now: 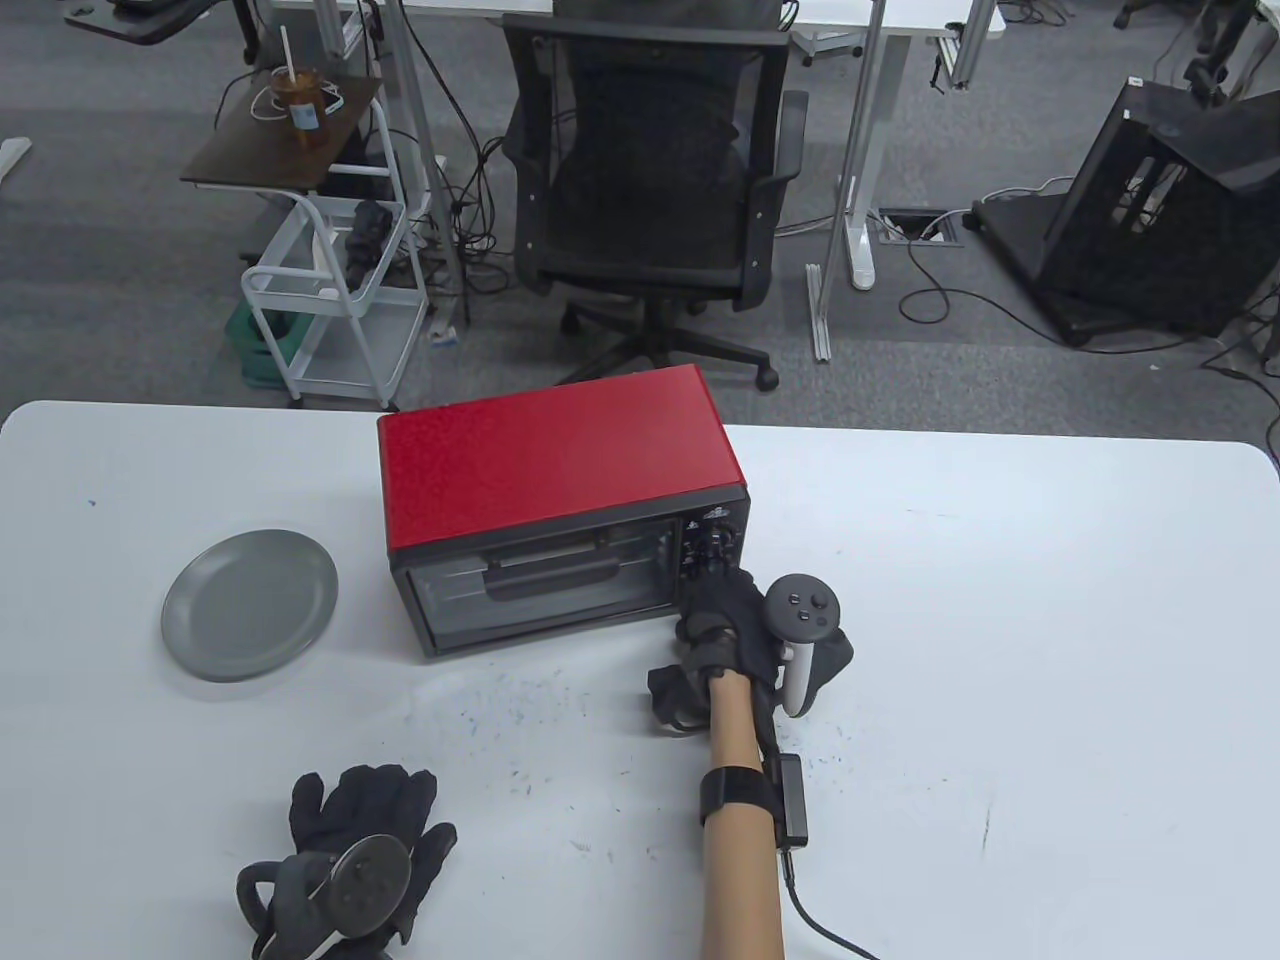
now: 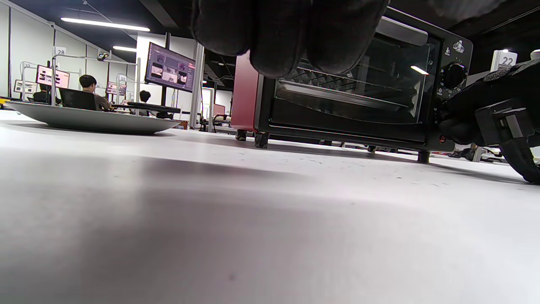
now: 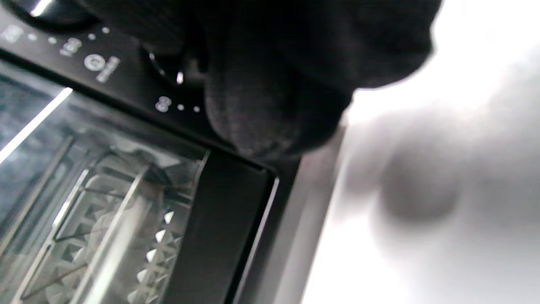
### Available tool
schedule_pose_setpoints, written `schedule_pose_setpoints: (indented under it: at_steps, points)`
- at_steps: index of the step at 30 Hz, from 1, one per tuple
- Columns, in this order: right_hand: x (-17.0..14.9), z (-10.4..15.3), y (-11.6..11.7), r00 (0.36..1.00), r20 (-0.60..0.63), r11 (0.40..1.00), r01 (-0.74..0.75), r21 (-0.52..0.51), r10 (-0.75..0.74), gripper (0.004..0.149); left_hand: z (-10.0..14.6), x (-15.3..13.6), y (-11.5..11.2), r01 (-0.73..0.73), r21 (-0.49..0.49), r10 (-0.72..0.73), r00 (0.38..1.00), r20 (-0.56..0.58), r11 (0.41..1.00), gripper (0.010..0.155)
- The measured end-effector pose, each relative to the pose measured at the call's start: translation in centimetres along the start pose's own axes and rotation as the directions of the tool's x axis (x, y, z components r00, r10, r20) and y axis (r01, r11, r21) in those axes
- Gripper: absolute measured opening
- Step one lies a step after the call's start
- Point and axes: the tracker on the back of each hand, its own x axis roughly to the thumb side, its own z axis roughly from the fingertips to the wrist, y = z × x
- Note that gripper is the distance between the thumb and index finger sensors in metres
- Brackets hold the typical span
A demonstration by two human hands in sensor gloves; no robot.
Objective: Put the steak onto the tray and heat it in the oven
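We see the red oven (image 1: 560, 500) standing on the white bench (image 1: 1000, 620) with its glass door closed. The right hand (image 1: 725, 620) is at the oven's control panel, its fingers curled round a lower knob (image 3: 168, 69). The left hand (image 1: 365, 830) lies flat on the bench in front of the oven, fingers spread and holding nothing. An empty grey plate (image 1: 250, 604) sits left of the oven. Behind the oven's glass we make out a tray (image 2: 337, 95) on the rack; the steak we cannot tell.
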Motion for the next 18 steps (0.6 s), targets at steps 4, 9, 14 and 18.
schedule_pose_setpoints:
  at_steps: [4, 9, 14, 18]
  points:
    - [-0.1, 0.4, -0.1, 1.0, -0.006, 1.0, 0.015, -0.025, -0.016, 0.014, 0.0, 0.0, -0.1, 0.009, -0.007, -0.009, 1.0, -0.001, 1.0, 0.064]
    - [-1.7, 1.8, -1.2, 0.986, -0.056, 0.987, 0.16, 0.035, -0.158, 0.048, 0.0, 0.2, -0.2, 0.009, -0.014, -0.009, 1.0, 0.007, 1.0, 0.065]
    - [-2.5, 4.7, -3.9, 0.995, 0.011, 0.986, 0.093, 0.14, -0.096, 0.057, 0.0, 0.8, -0.3, -0.027, -0.042, 0.028, 0.999, 0.021, 0.999, 0.066]
    - [-2.4, 7.9, -6.3, 0.992, 0.123, 0.992, -0.008, 0.127, -0.008, 0.059, 0.0, 1.2, -0.1, -0.057, -0.056, 0.058, 0.998, 0.023, 0.997, 0.067]
